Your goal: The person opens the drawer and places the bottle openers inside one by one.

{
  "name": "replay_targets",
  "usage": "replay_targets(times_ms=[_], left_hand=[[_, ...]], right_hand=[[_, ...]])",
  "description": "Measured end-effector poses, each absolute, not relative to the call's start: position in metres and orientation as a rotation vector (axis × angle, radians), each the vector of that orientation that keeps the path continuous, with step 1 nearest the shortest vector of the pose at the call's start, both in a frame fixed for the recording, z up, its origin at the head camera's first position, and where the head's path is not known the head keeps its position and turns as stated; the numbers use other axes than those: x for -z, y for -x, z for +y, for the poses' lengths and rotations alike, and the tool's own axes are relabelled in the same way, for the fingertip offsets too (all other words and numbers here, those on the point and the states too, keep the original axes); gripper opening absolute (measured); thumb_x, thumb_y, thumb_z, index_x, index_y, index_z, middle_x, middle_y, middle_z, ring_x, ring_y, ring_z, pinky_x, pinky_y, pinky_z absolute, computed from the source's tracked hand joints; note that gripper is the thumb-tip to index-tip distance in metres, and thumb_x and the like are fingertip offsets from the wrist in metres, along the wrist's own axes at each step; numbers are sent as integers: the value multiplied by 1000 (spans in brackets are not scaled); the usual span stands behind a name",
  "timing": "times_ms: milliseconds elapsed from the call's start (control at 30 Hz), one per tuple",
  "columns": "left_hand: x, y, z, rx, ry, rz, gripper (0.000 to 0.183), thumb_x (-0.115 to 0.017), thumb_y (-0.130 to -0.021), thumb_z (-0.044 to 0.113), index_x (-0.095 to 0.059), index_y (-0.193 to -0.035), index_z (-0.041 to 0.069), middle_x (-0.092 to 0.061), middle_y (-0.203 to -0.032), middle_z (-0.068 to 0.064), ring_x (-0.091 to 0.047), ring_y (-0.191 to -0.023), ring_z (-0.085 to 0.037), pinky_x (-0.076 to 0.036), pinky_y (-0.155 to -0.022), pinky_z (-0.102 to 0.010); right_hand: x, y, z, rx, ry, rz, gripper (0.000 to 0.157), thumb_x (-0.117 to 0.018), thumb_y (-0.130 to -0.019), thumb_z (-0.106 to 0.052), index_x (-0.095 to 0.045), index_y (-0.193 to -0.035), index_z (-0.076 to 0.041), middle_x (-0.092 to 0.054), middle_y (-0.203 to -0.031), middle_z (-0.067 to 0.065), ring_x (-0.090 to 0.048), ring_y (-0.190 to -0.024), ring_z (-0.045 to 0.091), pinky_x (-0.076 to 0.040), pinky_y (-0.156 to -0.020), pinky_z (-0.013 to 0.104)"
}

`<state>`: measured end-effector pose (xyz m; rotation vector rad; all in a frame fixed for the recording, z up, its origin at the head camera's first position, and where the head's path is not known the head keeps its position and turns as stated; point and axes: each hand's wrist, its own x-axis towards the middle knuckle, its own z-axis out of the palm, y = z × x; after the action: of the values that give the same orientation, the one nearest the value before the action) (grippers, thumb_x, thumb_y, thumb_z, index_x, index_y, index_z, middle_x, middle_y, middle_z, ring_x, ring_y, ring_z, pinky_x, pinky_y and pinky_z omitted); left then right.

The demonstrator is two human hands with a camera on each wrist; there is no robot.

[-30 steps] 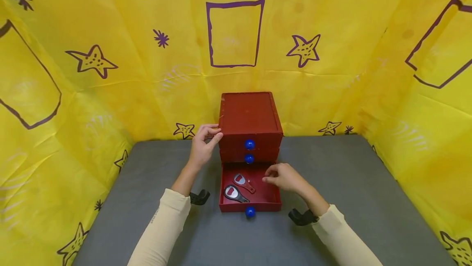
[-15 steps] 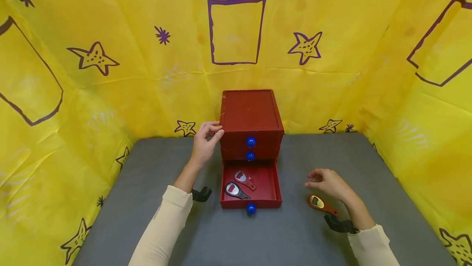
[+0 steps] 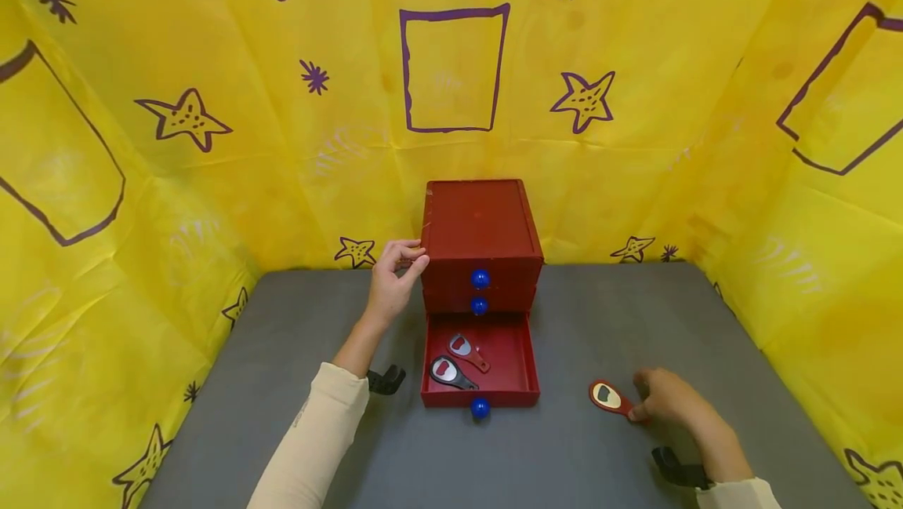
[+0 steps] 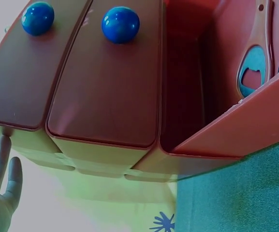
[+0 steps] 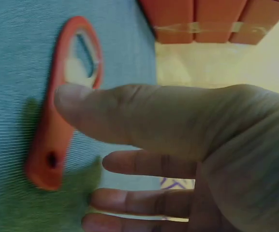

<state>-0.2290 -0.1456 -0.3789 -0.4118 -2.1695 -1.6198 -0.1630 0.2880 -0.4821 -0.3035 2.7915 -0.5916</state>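
A red drawer cabinet (image 3: pixel 481 219) with blue knobs stands at the back, its bottom drawer (image 3: pixel 513 356) pulled out. Inside that drawer lie a black-handled bottle opener (image 3: pixel 451 372) and a red-handled bottle opener (image 3: pixel 469 352). My left hand (image 3: pixel 389 281) rests its fingertips against the cabinet's left side near the top front corner. Another red bottle opener (image 3: pixel 605 395), with a gold-toned head, lies on the table to the right of the drawer. My right hand (image 3: pixel 670 401) reaches over its handle, thumb overlapping it and the other fingers extended apart beyond in the right wrist view.
The grey table (image 3: pixel 564 462) is enclosed by yellow sheeting (image 3: pixel 339 203) with purple drawings, close behind the cabinet. The open drawer's front with its blue knob (image 3: pixel 480 409) juts toward me. A black wrist strap part (image 3: pixel 679 468) hangs below my right wrist.
My right hand has moved from over the open drawer out to the right and down to the red bottle opener on the table. My left hand stays at the cabinet's side.
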Motion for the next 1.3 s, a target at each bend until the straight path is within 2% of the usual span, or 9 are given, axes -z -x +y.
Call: replay_targets(times_ms=[167,300,400,533,667,867,1067,1167,1300], left_hand=[[380,227,-146,1626,397,-2182,19,-64,-92,6,-64,-102,-10,-57,-122,-25,-56,-111,-35,-46,-86,-12],[380,228,-145,1625,384,-2188,20,-64,-93,7,-64,-104,-9,-58,-123,-24,-56,-111,-34,-46,-86,-12],[380,228,-146,1632,367,-2186,20,-63,-93,7,-64,-104,-9,-58,-123,-24,-56,-110,-34,-46,-86,-11],[380,229,-146,1642,361,-2182,20,-64,-93,8,-65,-104,-9,-58,-123,-23,-56,-110,-34,-46,-86,-11],[380,229,-145,1651,359,-2179,20,-64,-93,8,-65,-104,-9,-57,-123,-24,-56,-111,-35,-46,-86,-13],[381,229,-144,1655,358,-2158,20,-65,-92,6,-65,-103,-10,-58,-121,-25,-57,-105,-23,-47,-84,-12],[380,230,-143,1635,371,-2137,18,-65,-91,5,-65,-101,-11,-59,-119,-26,-56,-99,-10,-49,-84,-17],[380,229,-142,1631,372,-2142,18,-65,-91,4,-64,-101,-11,-59,-119,-27,-57,-101,-16,-48,-84,-14],[382,229,-142,1628,367,-2143,18,-65,-91,4,-64,-101,-11,-59,-119,-27,-58,-104,-28,-47,-83,-12]], right_hand=[[490,157,288,589,259,2807,48,-89,-61,-19,-65,-94,5,-65,-87,13,-58,-83,30,-49,-75,52],[494,155,285,589,276,2850,47,-89,-59,-17,-65,-93,4,-64,-86,12,-59,-82,30,-49,-74,51],[495,154,281,592,303,2883,38,-86,-59,-12,-64,-87,0,-61,-81,8,-57,-77,24,-48,-69,44],[497,152,274,604,329,2934,24,-78,-58,-5,-60,-74,-8,-54,-70,0,-49,-67,16,-41,-61,34],[500,149,270,606,350,2973,22,-75,-58,-5,-56,-66,-12,-49,-62,-4,-43,-61,13,-35,-56,30],[506,146,263,624,358,2997,25,-75,-60,-10,-50,-60,-17,-42,-56,-8,-37,-54,9,-28,-51,25],[502,152,256,745,399,3025,28,-73,-62,-9,-46,-60,-17,-40,-57,-10,-33,-52,3,-27,-51,21],[496,156,250,805,427,3032,23,-74,-63,-9,-53,-63,-16,-44,-60,-10,-36,-55,0,-30,-52,20],[486,160,242,879,462,3013,16,-76,-65,-8,-65,-76,-11,-54,-66,-7,-43,-61,0,-37,-56,20]])
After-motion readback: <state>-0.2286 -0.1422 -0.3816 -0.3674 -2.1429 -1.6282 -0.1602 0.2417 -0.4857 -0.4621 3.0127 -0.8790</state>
